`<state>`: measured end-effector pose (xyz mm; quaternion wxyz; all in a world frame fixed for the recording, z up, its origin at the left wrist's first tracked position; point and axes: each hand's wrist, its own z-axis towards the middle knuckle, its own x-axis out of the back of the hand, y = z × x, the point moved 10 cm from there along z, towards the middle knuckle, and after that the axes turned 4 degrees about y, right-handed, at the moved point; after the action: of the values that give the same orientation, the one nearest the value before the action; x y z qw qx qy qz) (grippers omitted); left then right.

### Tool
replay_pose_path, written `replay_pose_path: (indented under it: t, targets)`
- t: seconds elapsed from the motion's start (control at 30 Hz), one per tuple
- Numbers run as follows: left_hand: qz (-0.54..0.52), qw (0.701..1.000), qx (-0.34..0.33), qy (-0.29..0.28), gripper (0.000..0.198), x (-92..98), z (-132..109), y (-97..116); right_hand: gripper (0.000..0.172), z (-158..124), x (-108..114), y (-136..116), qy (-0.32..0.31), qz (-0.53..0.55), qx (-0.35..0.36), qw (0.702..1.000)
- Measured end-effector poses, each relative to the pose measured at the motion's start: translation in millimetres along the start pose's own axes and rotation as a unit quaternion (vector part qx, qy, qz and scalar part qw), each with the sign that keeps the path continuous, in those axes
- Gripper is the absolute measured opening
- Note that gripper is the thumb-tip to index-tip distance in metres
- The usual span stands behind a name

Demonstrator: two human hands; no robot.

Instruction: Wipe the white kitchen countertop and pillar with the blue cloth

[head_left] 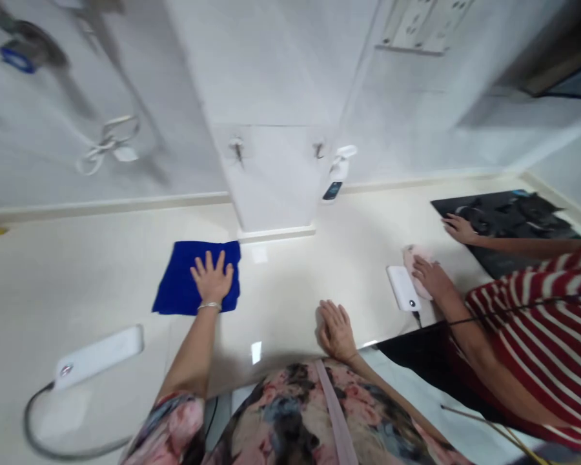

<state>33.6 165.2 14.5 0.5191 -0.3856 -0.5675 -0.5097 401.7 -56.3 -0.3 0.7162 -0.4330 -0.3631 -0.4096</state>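
Left hand (pixel 212 278) — flat on blue microfiber (pixel 174 283)

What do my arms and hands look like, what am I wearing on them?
Both are bare, with no gloves. Your left hand has a thin silver-coloured bangle at the wrist. Your right hand is bare too. Your sleeves are a floral print in pink and dark tones.

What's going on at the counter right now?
The person's left hand lies flat on a blue microfiber cloth, and their right hand rests open on the cream countertop. A co-worker in a red-striped top has one hand on a pink cloth or sponge beside a white corded device, and the other hand at a black gas hob.
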Motion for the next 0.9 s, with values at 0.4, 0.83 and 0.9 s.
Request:
replay_pose_path:
  t: [0.4, 0.83, 0.9]
  targets:
    - [-0.057, 0.989, -0.136, 0.014, 0.058, -1.8, -192.5, 63.9, 0.057, -4.6, 9.0, -5.4, 0.01, 0.002, 0.023, 1.0]
    - [-0.085, 0.981, -0.169, -0.037, 0.053, 11.0, -262.3, 39.4, 0.061, -8.7, 6.4, -5.2, 0.025, 0.027, 0.031, 0.999]
    - [-0.078, 0.991, -0.109, -0.019, 0.052, 11.4, -249.9, 31.0, 0.059, -8.3, 6.5, -4.9, 0.022, 0.026, 0.027, 0.999]
